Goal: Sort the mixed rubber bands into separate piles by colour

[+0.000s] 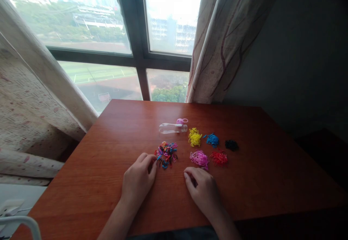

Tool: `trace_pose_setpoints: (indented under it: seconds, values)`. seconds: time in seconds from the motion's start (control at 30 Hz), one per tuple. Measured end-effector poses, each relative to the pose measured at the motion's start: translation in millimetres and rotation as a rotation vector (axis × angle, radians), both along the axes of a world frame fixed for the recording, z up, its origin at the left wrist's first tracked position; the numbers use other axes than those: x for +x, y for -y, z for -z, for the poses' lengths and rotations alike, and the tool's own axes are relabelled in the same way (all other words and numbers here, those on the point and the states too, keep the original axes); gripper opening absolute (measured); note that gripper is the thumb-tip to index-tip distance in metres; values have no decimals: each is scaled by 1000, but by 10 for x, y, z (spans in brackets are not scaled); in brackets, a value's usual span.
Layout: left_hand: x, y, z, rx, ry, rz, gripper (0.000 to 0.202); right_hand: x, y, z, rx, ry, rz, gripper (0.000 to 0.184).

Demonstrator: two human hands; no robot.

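Observation:
My left hand (140, 176) is closed in a pinch at the left edge of a mixed-colour pile of small rubber bands (167, 153). A blue band lies right at its fingertips; whether it is gripped I cannot tell. My right hand (202, 187) rests curled on the table, thumb and fingers brought together, just below a pink pile of bands (199, 158). What is between those fingers, if anything, is hidden. Further piles sit beyond it: yellow bands (195, 137), blue bands (212, 140), red bands (219, 157) and black bands (231, 145).
Behind the piles a clear bottle (171, 128) lies on its side, its mouth to the right. A pink cap with a loop (180, 121) is next to it. The brown wooden table (98, 182) reaches to a window with curtains (217, 44) at the back.

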State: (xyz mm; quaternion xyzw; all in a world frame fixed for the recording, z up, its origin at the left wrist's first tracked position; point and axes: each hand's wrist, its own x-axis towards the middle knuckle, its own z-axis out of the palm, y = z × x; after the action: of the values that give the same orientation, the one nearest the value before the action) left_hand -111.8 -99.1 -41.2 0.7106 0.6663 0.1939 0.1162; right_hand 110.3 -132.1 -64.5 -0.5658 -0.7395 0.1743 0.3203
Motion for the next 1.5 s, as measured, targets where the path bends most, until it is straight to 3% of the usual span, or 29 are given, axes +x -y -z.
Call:
trace_pose_setpoints:
  seconds: [0.4, 0.63, 0.83, 0.97, 1.2, 1.33, 1.5]
  values:
    - [-9, 5, 14, 31, 0, 23, 12, -3, -8, 5, 27, 0, 8, 17]
    - [-23, -12, 15, 94, 137, 24, 15, 0, -9, 24, 15, -9, 6, 17]
    - [38, -37, -17, 153, 215, 104, 15, -2, -9, 13, -10, -15, 2, 17]
    - [319, -183, -153, 172, 198, 241, 17, -10, -12, -16, -23, -14, -1, 17]
    - [1221, -692, -437, 72, -66, 439, 21, -14, -17, -12, -20, 24, 33, 18]
    - [1621, -935, -421, 49, -117, 504, 20, -13, -14, 8, 2, 22, 37, 18]
    - [1882, -1108, -333, 10, -144, 522, 23, -13, -17, 40, 16, 1, 48, 16]
